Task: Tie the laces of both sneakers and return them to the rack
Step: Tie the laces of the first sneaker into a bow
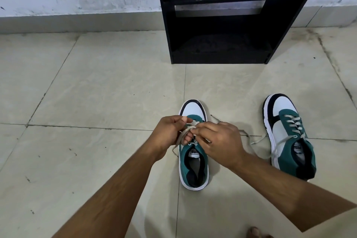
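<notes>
Two teal, white and navy sneakers stand on the tiled floor, toes pointing at the rack. Over the left sneaker (193, 168) both my hands work its grey laces (183, 133). My left hand (170, 133) pinches a lace strand above the tongue, its loose end trailing down the left side. My right hand (218, 143) grips the other strand, fingers meeting the left hand's. The right sneaker (287, 133) sits apart to the right, its laces (258, 141) loose and trailing across the floor. The black rack (222, 25) stands against the wall beyond.
The rack's bottom shelf (220, 48) is dark and I cannot tell what it holds. A white wall with a tiled skirting runs behind. Beige floor tiles spread to the left. My bare toes (257, 233) show at the bottom edge.
</notes>
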